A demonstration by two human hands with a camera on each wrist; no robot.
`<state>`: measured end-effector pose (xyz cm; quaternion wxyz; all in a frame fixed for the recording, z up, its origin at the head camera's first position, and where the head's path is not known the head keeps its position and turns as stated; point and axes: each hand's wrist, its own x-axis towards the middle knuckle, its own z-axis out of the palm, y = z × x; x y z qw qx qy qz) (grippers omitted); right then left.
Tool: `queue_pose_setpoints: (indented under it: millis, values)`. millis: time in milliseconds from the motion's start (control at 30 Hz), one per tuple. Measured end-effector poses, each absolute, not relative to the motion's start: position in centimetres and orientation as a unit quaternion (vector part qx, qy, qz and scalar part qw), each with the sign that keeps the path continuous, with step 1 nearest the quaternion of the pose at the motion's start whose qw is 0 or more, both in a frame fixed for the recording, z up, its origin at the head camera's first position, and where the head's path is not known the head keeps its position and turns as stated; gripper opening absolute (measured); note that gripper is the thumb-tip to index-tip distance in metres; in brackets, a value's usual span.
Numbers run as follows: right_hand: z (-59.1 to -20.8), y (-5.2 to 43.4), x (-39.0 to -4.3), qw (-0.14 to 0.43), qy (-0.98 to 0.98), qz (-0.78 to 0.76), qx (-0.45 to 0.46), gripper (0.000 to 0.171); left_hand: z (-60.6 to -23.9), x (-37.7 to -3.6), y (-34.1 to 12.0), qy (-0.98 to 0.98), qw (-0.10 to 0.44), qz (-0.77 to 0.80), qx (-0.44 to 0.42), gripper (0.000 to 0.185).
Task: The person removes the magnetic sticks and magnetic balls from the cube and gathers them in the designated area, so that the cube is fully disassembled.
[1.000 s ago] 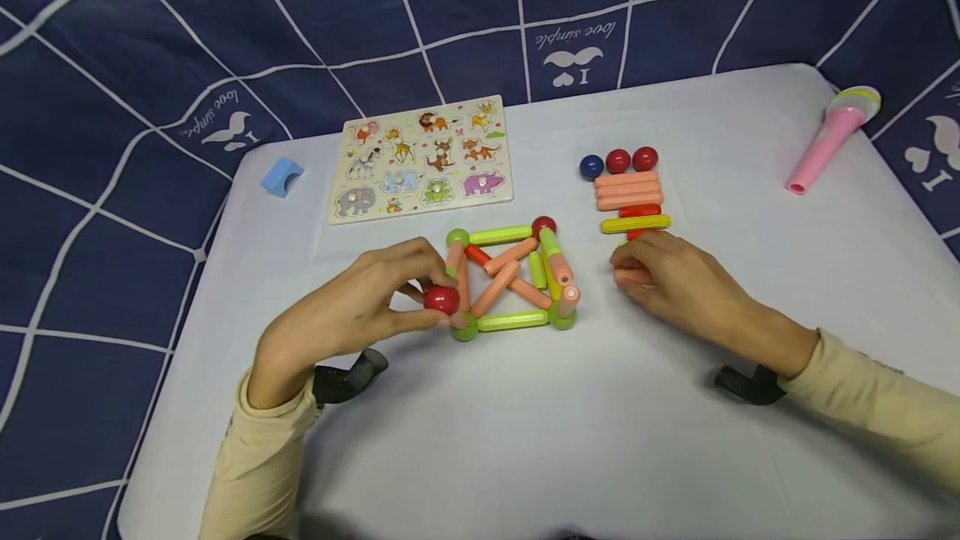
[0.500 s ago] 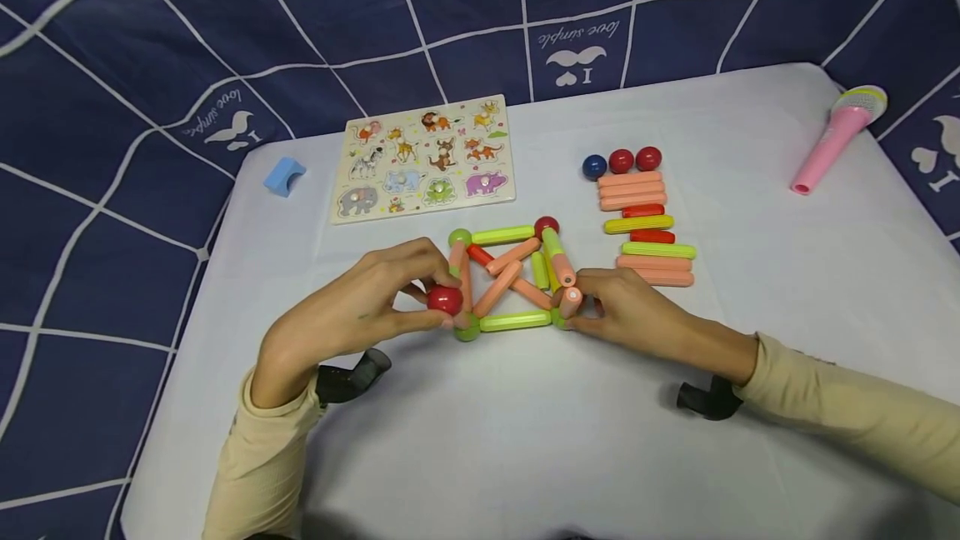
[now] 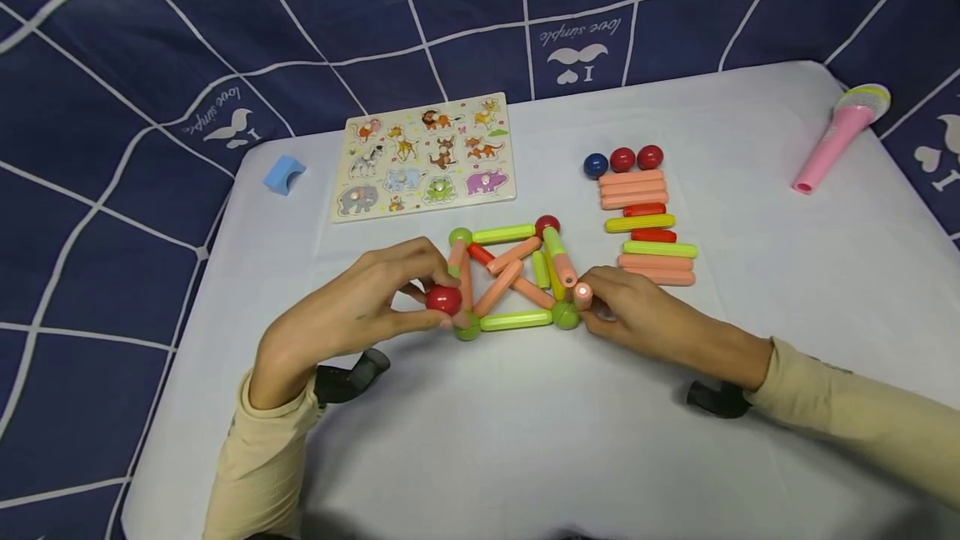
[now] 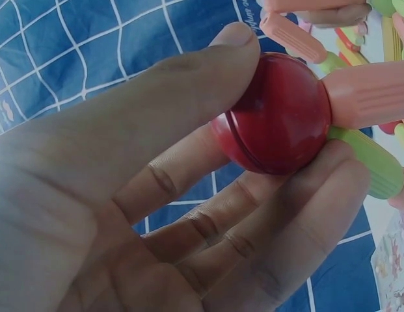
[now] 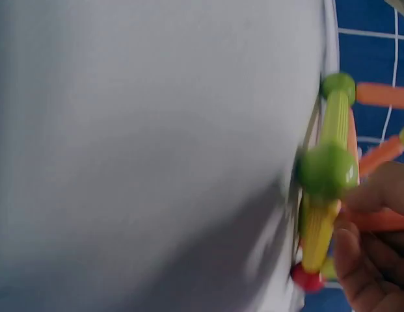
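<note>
I see a glossy, smooth plastic red ball (image 4: 276,114) with a fine seam, joined to matt peach and ribbed green plastic rods (image 3: 514,321). The green ball (image 5: 327,170) shines softly. The table (image 3: 525,440) wears smooth matt white cloth; the backdrop (image 3: 150,40) is printed navy fabric.

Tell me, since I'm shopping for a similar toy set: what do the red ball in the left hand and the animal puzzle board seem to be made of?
Red ball: probably glossy moulded plastic; it shows soft highlights and a seam line round its middle. Animal puzzle board: likely wood with a matte printed face, judging by its pale flat edge and small pegs, though too distant to be sure.
</note>
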<state>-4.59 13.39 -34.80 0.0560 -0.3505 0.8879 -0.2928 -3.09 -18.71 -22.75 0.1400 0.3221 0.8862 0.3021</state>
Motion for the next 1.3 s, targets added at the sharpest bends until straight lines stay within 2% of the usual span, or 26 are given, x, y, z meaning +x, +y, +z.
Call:
queue_pose_setpoints:
  millis: [167, 400, 700, 1000, 1133, 1300]
  values:
    - [-34.3, 16.0, -4.7, 0.048, 0.911, -0.245, -0.327, 0.034, -22.8, -3.1, -18.7, 0.885, 0.137, 0.299, 0.33, 0.026]
    - [-34.3, 20.3, -4.6, -0.04, 0.918, -0.216, -0.332, 0.029, -22.9, -3.2, -18.8, 0.883, 0.139, 0.302, 0.332, 0.024]
    - [-35.1, 23.0, -4.5, -0.09, 0.919, -0.218, -0.316, 0.039, -22.8, -3.2, -18.8, 0.884, 0.139, 0.298, 0.333, 0.026]
    - [-35.8, 23.1, -4.8, -0.105, 0.917, -0.209, -0.322, 0.036, -22.9, -3.2, -18.8, 0.882, 0.14, 0.301, 0.335, 0.026]
    - [-35.0, 22.3, -5.0, -0.096, 0.921, -0.211, -0.313, 0.034, -22.8, -3.2, -18.8, 0.883, 0.137, 0.298, 0.336, 0.026]
    - [-32.7, 19.0, -5.5, -0.098, 0.897, -0.262, -0.344, 0.046, -22.8, -3.3, -18.7, 0.883, 0.138, 0.299, 0.335, 0.026]
